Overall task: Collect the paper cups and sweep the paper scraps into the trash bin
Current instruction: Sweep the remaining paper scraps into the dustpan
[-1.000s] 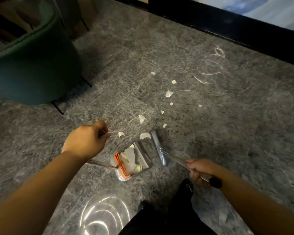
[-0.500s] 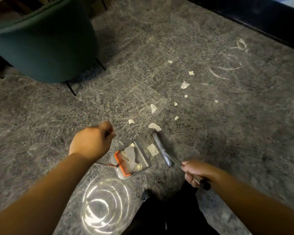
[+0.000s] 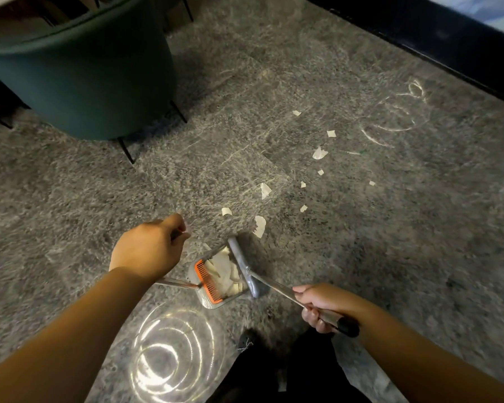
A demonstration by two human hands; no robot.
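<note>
The left hand (image 3: 146, 253) was curled around the dustpan (image 3: 216, 274) handle; the right hand (image 3: 320, 305) gripped the broom (image 3: 243, 267) handle, its head lying against the pan's open edge. White paper scraps (image 3: 224, 271) sat inside the pan; more scraps (image 3: 320, 153) were scattered on the grey floor (image 3: 390, 242) beyond, near a green chair (image 3: 93, 77).

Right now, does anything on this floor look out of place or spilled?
Yes. Torn white paper scraps lie scattered across the grey floor beyond the dustpan, which already holds several. The broom head sits at the pan's mouth. Nothing looks damaged.
</note>
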